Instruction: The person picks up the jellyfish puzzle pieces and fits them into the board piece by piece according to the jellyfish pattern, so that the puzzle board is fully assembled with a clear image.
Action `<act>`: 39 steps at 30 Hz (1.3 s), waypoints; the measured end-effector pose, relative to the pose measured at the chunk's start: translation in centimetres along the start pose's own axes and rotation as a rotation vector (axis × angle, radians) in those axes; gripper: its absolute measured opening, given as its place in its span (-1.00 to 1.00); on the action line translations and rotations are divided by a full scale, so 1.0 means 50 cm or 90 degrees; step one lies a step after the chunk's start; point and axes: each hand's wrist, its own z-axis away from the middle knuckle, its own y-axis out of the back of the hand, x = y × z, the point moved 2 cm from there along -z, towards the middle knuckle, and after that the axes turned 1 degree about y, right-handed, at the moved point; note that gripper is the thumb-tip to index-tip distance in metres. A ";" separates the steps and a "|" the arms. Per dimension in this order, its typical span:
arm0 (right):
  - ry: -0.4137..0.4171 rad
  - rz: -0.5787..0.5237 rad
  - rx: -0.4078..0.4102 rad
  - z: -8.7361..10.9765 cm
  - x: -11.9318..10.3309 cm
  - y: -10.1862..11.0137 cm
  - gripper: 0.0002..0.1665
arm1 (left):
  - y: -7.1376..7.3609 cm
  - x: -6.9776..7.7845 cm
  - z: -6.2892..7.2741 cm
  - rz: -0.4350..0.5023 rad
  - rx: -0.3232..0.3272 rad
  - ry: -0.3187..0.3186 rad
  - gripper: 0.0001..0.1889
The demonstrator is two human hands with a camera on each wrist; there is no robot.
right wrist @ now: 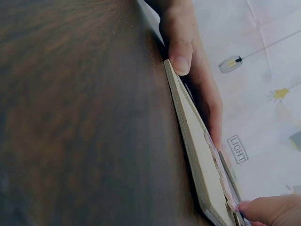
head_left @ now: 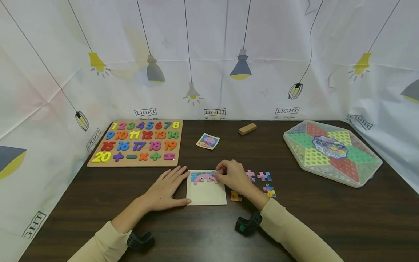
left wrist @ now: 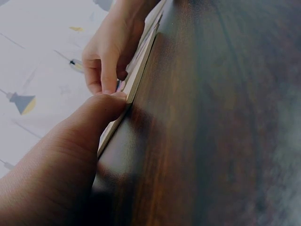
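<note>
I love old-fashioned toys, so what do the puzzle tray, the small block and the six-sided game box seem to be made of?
Puzzle tray: probably matte wood or plywood; the wrist views show a pale, seemingly layered edge. Small block: perhaps dull-finished wood, being plain tan; any grain is too small to see. Game box: likely clear, slightly glossy plastic; coloured patterns show through.

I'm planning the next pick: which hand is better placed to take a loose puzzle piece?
Right hand, probably, once it releases the piece it pinches: it is nearer the loose pieces, right of the board. The left hand is across the board, touching its left edge.
</note>
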 end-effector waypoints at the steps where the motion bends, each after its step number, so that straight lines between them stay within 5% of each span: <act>1: 0.000 0.001 0.001 0.000 0.000 0.000 -0.85 | 0.000 0.000 0.000 0.001 0.001 -0.001 -0.04; 17: 0.032 0.098 0.016 0.000 -0.007 -0.001 -0.83 | 0.001 0.000 0.001 0.002 0.007 -0.002 -0.04; 39: 0.074 0.079 0.024 0.000 -0.004 0.006 -0.89 | 0.000 0.000 -0.001 0.003 -0.004 0.005 -0.03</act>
